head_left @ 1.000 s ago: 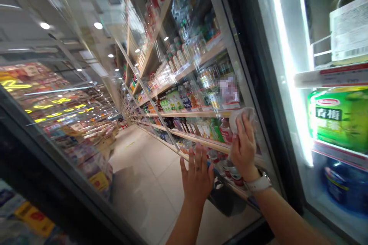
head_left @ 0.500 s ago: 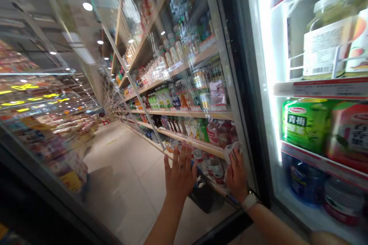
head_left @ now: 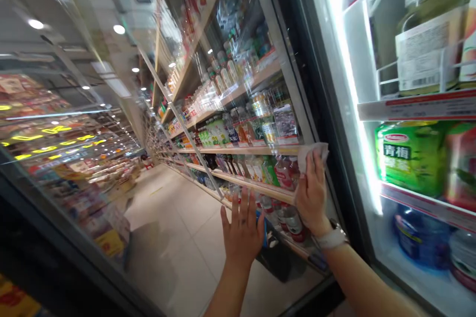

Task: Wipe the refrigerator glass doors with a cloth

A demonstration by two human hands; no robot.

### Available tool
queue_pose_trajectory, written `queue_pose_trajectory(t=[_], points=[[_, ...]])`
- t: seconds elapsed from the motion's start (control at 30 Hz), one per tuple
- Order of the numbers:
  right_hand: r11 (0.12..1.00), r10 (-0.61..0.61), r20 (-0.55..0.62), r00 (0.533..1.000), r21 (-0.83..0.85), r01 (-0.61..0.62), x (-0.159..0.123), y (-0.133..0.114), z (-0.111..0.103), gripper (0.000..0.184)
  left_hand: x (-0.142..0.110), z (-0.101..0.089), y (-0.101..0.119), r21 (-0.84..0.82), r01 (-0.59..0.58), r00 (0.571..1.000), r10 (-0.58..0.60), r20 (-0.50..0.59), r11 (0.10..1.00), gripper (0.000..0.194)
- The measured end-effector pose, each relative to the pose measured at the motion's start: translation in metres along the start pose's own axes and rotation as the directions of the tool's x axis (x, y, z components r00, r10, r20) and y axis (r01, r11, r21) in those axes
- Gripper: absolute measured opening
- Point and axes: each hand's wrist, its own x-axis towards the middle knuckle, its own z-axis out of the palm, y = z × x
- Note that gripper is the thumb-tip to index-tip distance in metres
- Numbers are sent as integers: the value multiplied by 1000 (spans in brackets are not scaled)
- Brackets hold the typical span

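A glass cooler door [head_left: 178,237] in a dark frame stands tilted across the view. My left hand [head_left: 243,233] lies against the glass with its fingers spread, holding nothing. To its right, my right hand [head_left: 312,193] presses a crumpled white cloth [head_left: 310,154] flat on the pane, close to the door's frame edge [head_left: 323,104]. The cloth's underside is hidden, and a white-banded watch [head_left: 332,237] sits on my right wrist.
Lit cooler shelves on the right hold a green drink pack [head_left: 407,158], a large labelled bottle [head_left: 424,49] and blue containers [head_left: 420,237]. Wooden shelves of bottles [head_left: 256,168] show in the glass. A tiled floor [head_left: 167,218] runs along the left, beside stacked goods.
My right hand and the cloth went down along the glass, then came back up near the frame. My left hand stays flat on the pane while the view shifts slightly.
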Motion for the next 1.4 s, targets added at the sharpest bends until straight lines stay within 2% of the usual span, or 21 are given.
queue_pose_trajectory(t=[0.13, 0.27, 0.37, 0.57, 0.7, 0.8, 0.93, 1.03, 1.1, 1.23, 1.33, 1.4], points=[[1000, -17, -36, 999, -16, 17, 12, 1, 1, 56, -3, 3, 0, -1, 4, 1000, -4, -9, 1000, 66], [999, -12, -37, 999, -34, 10, 4, 8, -3, 56, -3, 4, 0, -27, 16, 1000, -16, -13, 1000, 68], [998, -7, -39, 999, -57, 4, -16, 21, -7, 56, -3, 5, 0, -37, 29, 1000, -29, 3, 999, 70], [995, -16, -10, 1000, -101, 15, -79, 60, -20, 56, -2, 4, -1, -38, 26, 1000, -26, -4, 999, 68], [995, -12, 17, 1000, -95, 13, -101, 68, -25, 55, 2, 2, -3, -31, 3, 1000, -3, 5, 999, 68], [996, 47, 17, 999, -82, -46, -92, 57, -20, 56, 6, -1, -2, -45, -15, 1000, 14, -28, 999, 69], [999, 38, 15, 999, -29, -37, -52, 26, -11, 58, 6, -14, -10, -104, -64, 998, 63, -16, 993, 71], [1000, -16, 60, 998, 24, 15, -21, -4, -4, 59, 2, -30, -32, -83, -104, 990, 95, -106, 991, 77], [997, -63, 118, 991, 61, 56, -11, -23, 1, 59, -2, -38, -52, 8, -92, 990, 93, -108, 996, 79], [991, -134, 138, 981, 46, 129, -23, -49, 14, 61, -11, -41, -81, 136, 16, 1000, -15, -3, 991, 76], [989, -143, 127, 982, -13, 145, -44, -54, 21, 62, -14, -37, -85, 165, 47, 999, -50, 15, 985, 74], [985, -159, 162, 974, -38, 167, -58, -51, 21, 62, -14, -35, -82, 175, 45, 999, -44, -9, 983, 73]])
